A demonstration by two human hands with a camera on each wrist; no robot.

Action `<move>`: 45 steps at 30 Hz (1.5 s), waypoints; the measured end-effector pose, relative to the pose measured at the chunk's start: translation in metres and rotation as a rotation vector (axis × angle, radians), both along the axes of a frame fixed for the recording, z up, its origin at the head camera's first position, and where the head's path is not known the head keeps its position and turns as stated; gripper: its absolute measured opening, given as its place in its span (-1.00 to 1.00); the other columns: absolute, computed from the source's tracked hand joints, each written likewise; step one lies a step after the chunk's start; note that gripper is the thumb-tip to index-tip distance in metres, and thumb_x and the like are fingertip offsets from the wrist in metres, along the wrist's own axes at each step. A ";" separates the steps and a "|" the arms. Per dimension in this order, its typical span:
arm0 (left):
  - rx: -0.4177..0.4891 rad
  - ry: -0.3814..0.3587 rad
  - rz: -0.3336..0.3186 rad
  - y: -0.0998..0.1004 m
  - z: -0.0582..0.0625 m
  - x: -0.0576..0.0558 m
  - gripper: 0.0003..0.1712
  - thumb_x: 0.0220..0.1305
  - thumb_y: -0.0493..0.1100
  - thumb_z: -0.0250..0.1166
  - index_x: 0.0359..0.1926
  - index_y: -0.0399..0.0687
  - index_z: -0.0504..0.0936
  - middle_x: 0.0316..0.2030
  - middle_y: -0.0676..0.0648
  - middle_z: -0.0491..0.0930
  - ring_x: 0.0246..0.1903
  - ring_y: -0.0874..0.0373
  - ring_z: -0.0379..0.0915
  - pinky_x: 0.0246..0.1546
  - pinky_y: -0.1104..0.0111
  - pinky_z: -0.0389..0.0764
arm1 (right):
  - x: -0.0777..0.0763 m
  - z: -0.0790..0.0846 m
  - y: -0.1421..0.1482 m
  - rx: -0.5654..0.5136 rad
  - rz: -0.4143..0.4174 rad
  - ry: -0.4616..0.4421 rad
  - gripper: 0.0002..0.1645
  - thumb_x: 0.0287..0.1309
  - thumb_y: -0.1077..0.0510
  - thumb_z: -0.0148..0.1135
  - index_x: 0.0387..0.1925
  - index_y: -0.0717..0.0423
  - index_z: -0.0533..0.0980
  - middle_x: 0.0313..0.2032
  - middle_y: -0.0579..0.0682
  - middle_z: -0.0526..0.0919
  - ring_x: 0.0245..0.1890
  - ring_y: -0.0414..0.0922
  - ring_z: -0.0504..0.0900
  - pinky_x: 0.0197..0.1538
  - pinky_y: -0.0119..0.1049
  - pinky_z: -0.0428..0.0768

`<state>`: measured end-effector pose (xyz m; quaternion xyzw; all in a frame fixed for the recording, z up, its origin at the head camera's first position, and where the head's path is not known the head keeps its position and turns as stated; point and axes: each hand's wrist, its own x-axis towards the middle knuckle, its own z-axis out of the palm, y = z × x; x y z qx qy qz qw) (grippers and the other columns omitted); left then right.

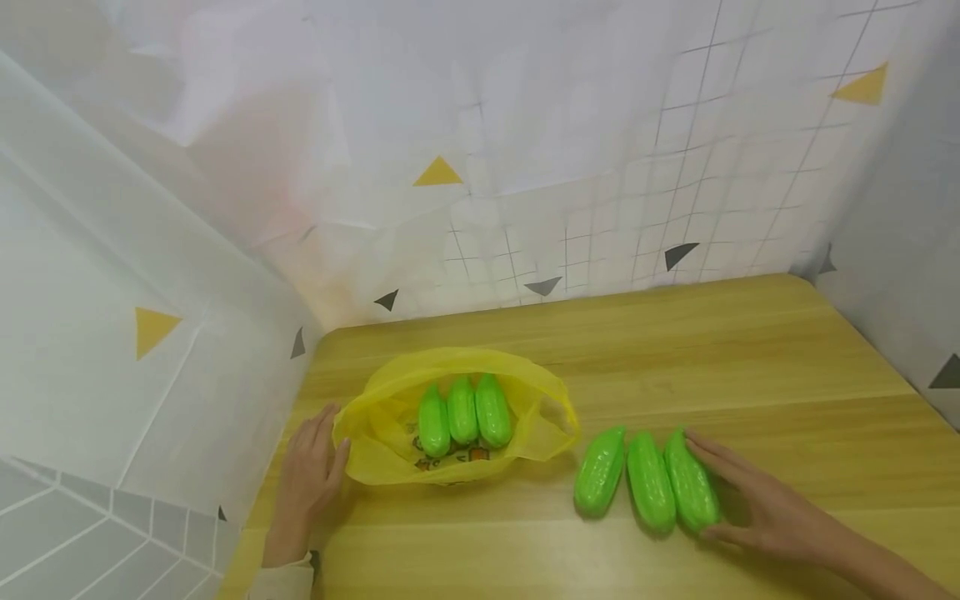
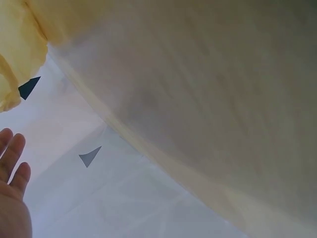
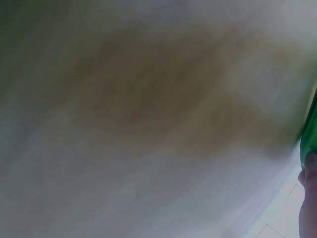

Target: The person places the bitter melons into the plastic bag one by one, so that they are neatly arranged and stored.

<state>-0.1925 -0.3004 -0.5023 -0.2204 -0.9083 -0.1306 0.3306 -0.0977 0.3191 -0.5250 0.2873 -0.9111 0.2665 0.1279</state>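
Note:
My left hand rests at the left side of a yellow plastic bag, fingers at its rim. The bag lies with its mouth wide, and three glossy green cucumber-shaped pieces lie side by side inside. To its right, three more stand in a row on the table: a left one, a middle one and a right one. My right hand touches the right one, extended fingers near its pointed tip and thumb by its rounded end. In the right wrist view only an edge of the green piece shows.
The wooden table ends at a white paper-covered back wall with grid lines and triangles. Similar pale walls stand at the left and right.

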 end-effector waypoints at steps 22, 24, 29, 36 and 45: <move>0.005 -0.010 -0.007 -0.003 -0.003 -0.002 -0.40 0.27 -0.16 0.16 0.26 -0.41 0.41 0.18 -0.35 0.50 0.02 -0.27 0.48 0.14 -0.13 0.41 | -0.008 0.009 0.002 -0.073 -0.052 0.035 0.34 -0.43 -0.09 0.66 0.44 0.17 0.21 0.47 0.03 0.20 0.39 -0.62 -0.04 0.28 -0.85 -0.04; 0.006 -0.008 -0.007 -0.004 -0.003 -0.002 -0.41 0.28 -0.15 0.15 0.26 -0.41 0.41 0.18 -0.35 0.50 0.02 -0.27 0.47 0.13 -0.14 0.41 | -0.010 0.012 0.002 -0.072 -0.062 0.036 0.34 -0.44 -0.08 0.66 0.44 0.15 0.21 0.48 0.01 0.19 0.39 -0.62 -0.05 0.27 -0.85 -0.06; 0.009 -0.003 -0.010 -0.004 -0.003 -0.002 -0.41 0.30 -0.14 0.14 0.27 -0.41 0.41 0.18 -0.35 0.50 0.04 -0.28 0.47 0.15 -0.17 0.39 | -0.017 0.020 -0.003 -0.075 -0.070 0.019 0.34 -0.41 -0.06 0.67 0.45 0.10 0.20 0.47 0.00 0.20 0.39 -0.63 -0.04 0.25 -0.86 -0.05; 0.012 -0.010 0.005 -0.003 -0.001 -0.001 -0.39 0.30 -0.13 0.14 0.29 -0.40 0.39 0.20 -0.35 0.48 0.08 -0.28 0.46 0.16 -0.15 0.38 | -0.035 0.045 -0.018 -0.092 -0.006 0.016 0.29 -0.30 -0.05 0.64 0.47 0.13 0.16 0.45 0.13 0.24 0.39 -0.57 -0.01 0.27 -0.84 -0.02; 0.009 -0.017 0.007 -0.003 0.001 0.001 -0.38 0.27 -0.15 0.17 0.29 -0.40 0.39 0.21 -0.35 0.48 0.10 -0.28 0.45 0.16 -0.14 0.38 | -0.072 0.085 -0.054 -0.134 0.079 0.005 0.27 -0.20 -0.06 0.60 0.49 0.08 0.12 0.48 0.09 0.17 0.42 -0.46 0.06 0.28 -0.74 0.16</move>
